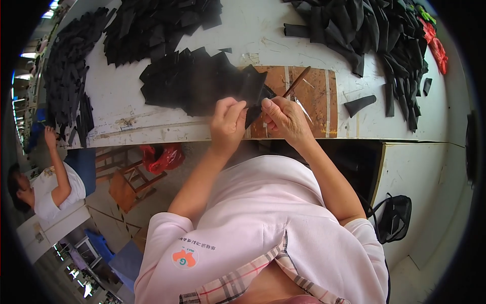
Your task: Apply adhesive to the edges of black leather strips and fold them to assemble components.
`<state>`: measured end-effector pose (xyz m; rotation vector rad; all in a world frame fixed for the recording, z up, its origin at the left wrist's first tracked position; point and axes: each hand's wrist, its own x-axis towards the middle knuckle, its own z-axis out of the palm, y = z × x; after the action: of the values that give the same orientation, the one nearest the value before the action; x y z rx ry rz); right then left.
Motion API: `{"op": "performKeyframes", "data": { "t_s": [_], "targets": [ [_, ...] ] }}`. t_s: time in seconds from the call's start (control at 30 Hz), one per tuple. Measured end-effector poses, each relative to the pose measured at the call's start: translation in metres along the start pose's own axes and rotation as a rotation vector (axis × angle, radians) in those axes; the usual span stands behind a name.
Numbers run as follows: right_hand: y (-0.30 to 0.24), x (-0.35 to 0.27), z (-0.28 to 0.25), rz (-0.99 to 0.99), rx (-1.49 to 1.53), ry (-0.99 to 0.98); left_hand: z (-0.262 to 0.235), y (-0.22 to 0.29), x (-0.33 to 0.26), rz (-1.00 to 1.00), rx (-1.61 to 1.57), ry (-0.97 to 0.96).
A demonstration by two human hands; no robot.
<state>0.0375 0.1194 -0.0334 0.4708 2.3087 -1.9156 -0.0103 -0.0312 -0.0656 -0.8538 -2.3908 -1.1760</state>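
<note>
My left hand [229,124] is closed in a pinch on a small black fabric piece [252,116] at the table's front edge. Close by on the right, my right hand [288,120] pinches the same dark piece between thumb and fingers. Most of the piece is hidden by the fingers. Just beyond both hands lies a heap of flat black fabric pieces [187,83], reaching onto a brown board [321,101]. A thin brown stick-like tool [297,81] slants up behind my right hand; its lower end is hidden.
More black fabric piles lie at the far left [157,30], along the left edge [71,66] and at the right [364,30]. One loose black piece [360,105] rests right of the board. A wooden stool [126,190] with a red bag [163,158] stands below; a co-worker [58,187] is at left.
</note>
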Motion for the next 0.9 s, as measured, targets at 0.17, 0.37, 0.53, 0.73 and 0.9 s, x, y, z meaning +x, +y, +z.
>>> {"op": "performKeyframes", "data": {
  "t_s": [0.17, 0.37, 0.53, 0.73, 0.9],
  "targets": [
    [-0.002, 0.014, 0.013, 0.083, 0.218, 0.062, -0.012, 0.013, -0.007, 0.164, -0.023, 0.026],
    [-0.001, -0.003, 0.01, -0.062, 0.527, 0.126, -0.025, 0.031, -0.021, 0.039, -0.263, -0.041],
    [-0.027, -0.028, -0.024, -0.165, 0.033, -0.273, -0.051, 0.048, 0.027, -0.74, -0.933, -0.099],
    [-0.039, -0.036, -0.033, -0.244, -0.035, -0.333, -0.064, 0.042, 0.066, -0.793, -1.161, -0.696],
    [-0.038, -0.035, -0.038, -0.222, -0.234, -0.468, -0.067, 0.044, 0.07, -0.7, -1.012, -0.787]
  ]
}}
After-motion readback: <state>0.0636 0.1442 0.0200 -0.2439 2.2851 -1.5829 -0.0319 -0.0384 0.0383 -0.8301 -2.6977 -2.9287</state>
